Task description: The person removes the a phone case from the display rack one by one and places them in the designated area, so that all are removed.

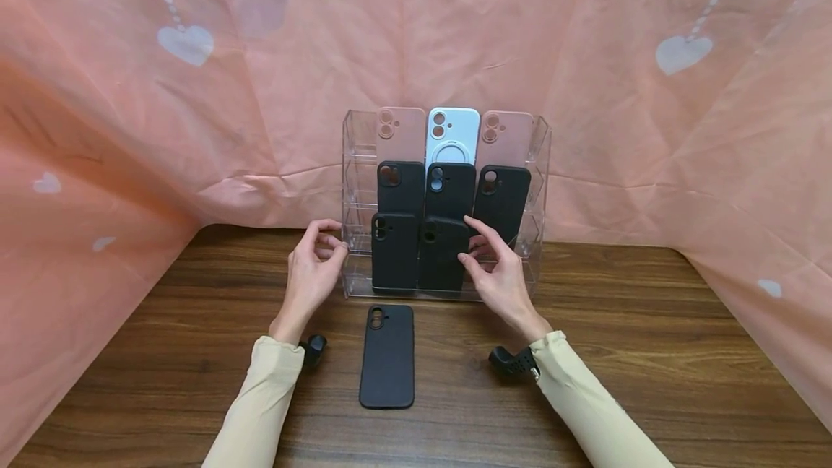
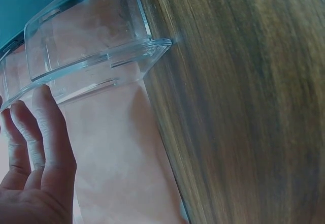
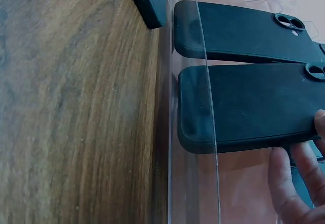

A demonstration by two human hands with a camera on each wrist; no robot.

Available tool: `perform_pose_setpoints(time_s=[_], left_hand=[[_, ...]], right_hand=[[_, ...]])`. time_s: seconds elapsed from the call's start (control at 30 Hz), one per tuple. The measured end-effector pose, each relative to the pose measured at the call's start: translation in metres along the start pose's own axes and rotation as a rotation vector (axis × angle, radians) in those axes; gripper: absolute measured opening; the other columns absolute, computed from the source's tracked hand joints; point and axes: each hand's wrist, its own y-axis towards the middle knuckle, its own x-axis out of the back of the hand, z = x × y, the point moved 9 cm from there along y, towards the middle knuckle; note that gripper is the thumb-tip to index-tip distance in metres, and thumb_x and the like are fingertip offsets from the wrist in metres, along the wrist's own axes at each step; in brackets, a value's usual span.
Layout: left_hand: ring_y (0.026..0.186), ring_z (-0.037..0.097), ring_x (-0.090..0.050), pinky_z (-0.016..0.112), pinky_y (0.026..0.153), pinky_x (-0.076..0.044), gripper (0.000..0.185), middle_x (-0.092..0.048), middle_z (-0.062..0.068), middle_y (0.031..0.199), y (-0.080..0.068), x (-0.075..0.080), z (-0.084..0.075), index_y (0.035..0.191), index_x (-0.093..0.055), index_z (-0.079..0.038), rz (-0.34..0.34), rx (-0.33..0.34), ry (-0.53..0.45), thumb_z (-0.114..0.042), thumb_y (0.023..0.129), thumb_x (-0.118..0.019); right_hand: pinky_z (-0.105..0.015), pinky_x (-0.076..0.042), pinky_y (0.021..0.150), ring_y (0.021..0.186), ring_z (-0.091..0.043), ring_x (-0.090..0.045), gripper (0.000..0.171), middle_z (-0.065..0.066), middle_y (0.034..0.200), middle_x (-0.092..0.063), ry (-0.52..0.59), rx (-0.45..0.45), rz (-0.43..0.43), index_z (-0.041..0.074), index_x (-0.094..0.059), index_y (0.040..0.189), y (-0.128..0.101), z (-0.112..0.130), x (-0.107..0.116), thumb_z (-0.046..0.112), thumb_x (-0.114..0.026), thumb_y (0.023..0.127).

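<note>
A clear acrylic display stand point(image 1: 445, 295) holds phone cases in stepped rows. My right hand point(image 1: 499, 273) pinches the right edge of a black phone case point(image 1: 443, 258) in the lowest row, its thumb on the front face; the case's bottom sits behind the stand's front lip. Left of it stands another black phone case point(image 1: 394, 255). At the stand's left side is my left hand point(image 1: 315, 266), loosely bent, fingertips at the clear side panel point(image 2: 101, 64). One more black phone case point(image 1: 387, 360) lies flat on the table, camera cutout toward the stand.
Behind the lowest row stand three black cases, one of them at the right point(image 1: 507, 197). The back row has a white case point(image 1: 453, 132) between two pink cases point(image 1: 403, 137). Pink fabric point(image 1: 403, 35) hangs behind and beside the wooden table point(image 1: 624, 338).
</note>
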Motion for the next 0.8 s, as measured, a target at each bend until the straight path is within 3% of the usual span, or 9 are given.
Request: perform_pose_setpoints(time_s=[0.23,0.47,0.8], left_hand=[[0.077,0.015,-0.069,0.019,0.062,-0.052,0.03,-0.07,0.006,0.094,-0.001,-0.001,0.001,0.121,-0.065,-0.019,0.003,0.0,0.005,-0.012,0.091,-0.067],[0.077,0.015,-0.069,0.019,0.063,-0.053,0.03,-0.07,0.007,0.094,-0.001,0.0,0.0,0.121,-0.064,-0.019,0.004,0.004,0.007,-0.011,0.092,-0.067],[0.076,0.015,-0.069,0.019,0.062,-0.053,0.03,-0.07,0.007,0.094,-0.002,0.0,-0.001,0.12,-0.064,-0.018,0.004,-0.001,0.005,-0.011,0.092,-0.067]], right_hand=[[-0.015,-0.058,0.076,0.088,-0.022,-0.064,0.06,-0.017,0.105,-0.063,0.019,0.034,0.011,0.019,-0.056,0.145,0.005,0.005,0.002,-0.006,-0.069,0.092],[-0.014,-0.055,0.07,0.089,-0.021,-0.063,0.06,-0.015,0.105,-0.063,0.016,0.038,-0.007,0.019,-0.056,0.144,0.01,0.013,0.008,-0.006,-0.07,0.092],[-0.013,-0.059,0.07,0.086,-0.014,-0.063,0.061,-0.016,0.102,-0.064,0.059,0.071,-0.085,0.015,-0.058,0.142,0.013,0.03,0.023,-0.011,-0.071,0.088]])
